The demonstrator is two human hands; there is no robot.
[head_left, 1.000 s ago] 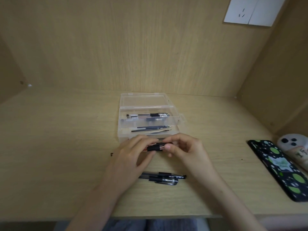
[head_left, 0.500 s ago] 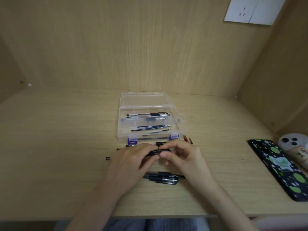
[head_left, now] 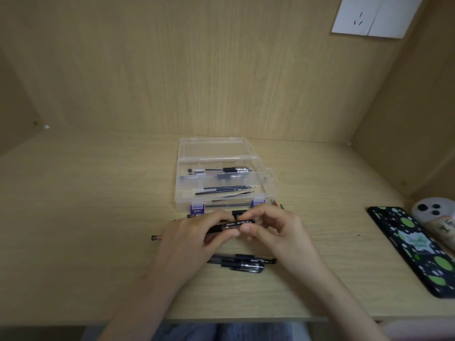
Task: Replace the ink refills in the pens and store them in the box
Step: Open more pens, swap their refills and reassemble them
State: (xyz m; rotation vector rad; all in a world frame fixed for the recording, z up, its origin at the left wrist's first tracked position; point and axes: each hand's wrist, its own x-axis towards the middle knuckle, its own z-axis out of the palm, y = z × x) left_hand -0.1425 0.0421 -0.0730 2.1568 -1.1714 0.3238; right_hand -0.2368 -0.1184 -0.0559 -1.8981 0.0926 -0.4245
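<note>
Pen (head_left: 232,224): black, lying level between both hands at the centre of the frame, just in front of the box.
Left hand (head_left: 194,239): fingers and thumb curled round the pen's left part.
Right hand (head_left: 273,232): thumb and fingertips pinching the pen's right end.
Box (head_left: 181,190): clear plastic, lid open, above the hands; boxed pen (head_left: 221,170) in the rear section, refills (head_left: 226,189) in the front one.
Spare pens (head_left: 241,263): on the desk (head_left: 86,217), below the hands.
Phone (head_left: 418,247): right edge of the frame.

Left grip (head_left: 194,238): fingers curled over the pen's (head_left: 237,223) left part.
Right grip (head_left: 273,230): fingertips pinch the pen's right end.
Forearms (head_left: 147,291): angle inward toward the pen.
</note>
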